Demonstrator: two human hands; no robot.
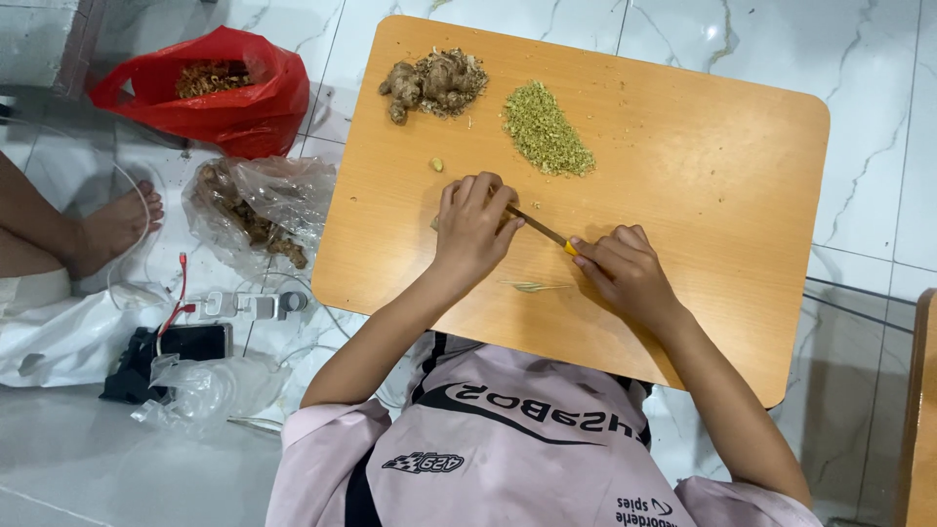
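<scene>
My left hand (471, 229) presses its curled fingers down on a small piece of root on the wooden board table (703, 195); the piece is mostly hidden under the fingers. My right hand (622, 268) grips a knife (543, 232) by its yellow handle. The blade points left and meets the fingertips of my left hand. Farther back on the board lie a clump of whole ginger roots (434, 83) and a heap of finely chopped greenish bits (545, 132). A tiny scrap (436, 164) sits between them and my left hand, and thin peel slivers (532, 286) lie below the knife.
On the tiled floor at left are a red bag (220, 93) holding roots, a clear plastic bag (259, 210) with more roots, a power strip with cables (244, 305), a phone (190, 342) and another person's bare foot (112, 229). A second table's edge (922, 410) shows at right.
</scene>
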